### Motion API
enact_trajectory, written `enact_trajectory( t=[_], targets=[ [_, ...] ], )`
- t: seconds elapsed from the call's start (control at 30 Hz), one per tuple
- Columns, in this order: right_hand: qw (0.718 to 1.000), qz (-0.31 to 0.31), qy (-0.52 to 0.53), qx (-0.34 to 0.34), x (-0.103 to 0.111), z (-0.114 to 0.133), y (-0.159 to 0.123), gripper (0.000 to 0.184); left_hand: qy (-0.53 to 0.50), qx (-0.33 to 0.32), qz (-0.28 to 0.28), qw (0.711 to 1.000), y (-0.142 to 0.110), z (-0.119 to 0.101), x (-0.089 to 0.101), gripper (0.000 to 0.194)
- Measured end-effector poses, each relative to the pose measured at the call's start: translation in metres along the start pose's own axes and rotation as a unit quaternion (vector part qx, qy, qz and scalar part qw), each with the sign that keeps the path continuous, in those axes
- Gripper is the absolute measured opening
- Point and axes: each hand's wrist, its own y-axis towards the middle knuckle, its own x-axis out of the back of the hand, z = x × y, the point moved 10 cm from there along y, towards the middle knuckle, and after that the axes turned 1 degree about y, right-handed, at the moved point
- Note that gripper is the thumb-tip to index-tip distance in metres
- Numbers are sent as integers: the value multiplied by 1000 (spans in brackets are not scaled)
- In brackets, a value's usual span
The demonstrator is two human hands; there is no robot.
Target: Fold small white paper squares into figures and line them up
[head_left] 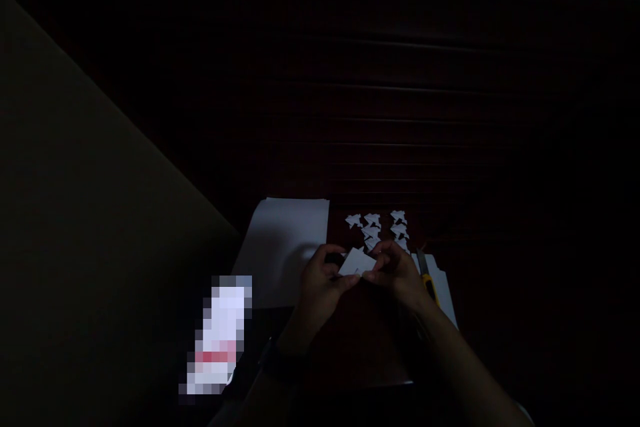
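Note:
A small piece of folded white paper is held up between both hands, above the dark table. My left hand pinches its left side, thumb at the lower edge. On the opposite side my right hand grips it with thumb and fingers. Just beyond the hands lie several small folded paper figures in loose columns, some overlapping; the hands partly hide the nearest ones. A yellow utility knife rests next to my right wrist, its blade pointing away.
White paper sheets lie to the left, shaded in part. Under the knife is more white paper. A bright, pixelated object stands at lower left. Dark reddish slats rise behind the table. The scene is dim.

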Motion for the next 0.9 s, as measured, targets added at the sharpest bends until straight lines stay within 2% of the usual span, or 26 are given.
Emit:
enact_trajectory(
  t=[0.17, 0.33, 0.5, 0.67, 0.9],
  targets=[
    [1000, -1, 11, 9, 0, 3, 0, 44, -35, 50, 27, 998, 0, 4, -4, 53],
    [999, 7, -22, 29, -2, 12, 0, 46, -61, 44, 1, 997, 2, 0, 1, 52],
    [998, 20, -58, 28, -7, 11, -2, 28, -74, 39, 19, 996, 0, -1, -2, 53],
    [995, -4, -102, 23, -4, 4, -3, 18, -64, 25, 41, 997, 0, -2, -6, 55],
    [995, -25, -94, -3, 3, -5, -1, 14, 25, -10, 33, 999, 2, -5, -6, 26]
  ],
)
